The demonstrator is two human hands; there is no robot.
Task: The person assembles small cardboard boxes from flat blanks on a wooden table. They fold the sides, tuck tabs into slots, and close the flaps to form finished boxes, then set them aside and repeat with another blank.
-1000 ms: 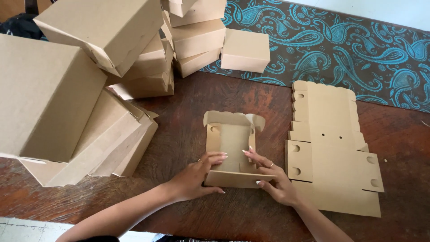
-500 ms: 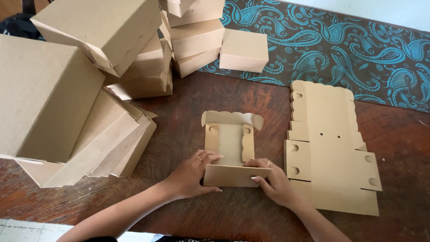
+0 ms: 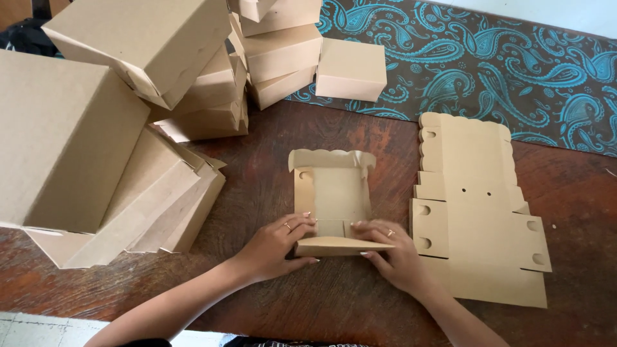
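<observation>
Two hands work one half-folded box (image 3: 334, 199) near the middle of the wooden table (image 3: 270, 148): the left hand (image 3: 273, 247) and right hand (image 3: 395, 257) both pinch its near flap, thumbs under and fingers over, seemingly to crease it upright. Its side walls stand raised; nothing lies inside. Just right, flat box blanks (image 3: 479, 212) lie stacked. Finished boxes (image 3: 148, 96) pile up far left, closed, contents unseen, beside a patterned cloth (image 3: 514, 64).

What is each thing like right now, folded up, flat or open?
Small box: half folded, top open.
Near flap: folded up, pinched by both hands.
Left hand: gripping the flap.
Right hand: gripping the flap.
Flat cardboard: unfolded, lying flat.
Finished boxes: closed, piled up.
</observation>
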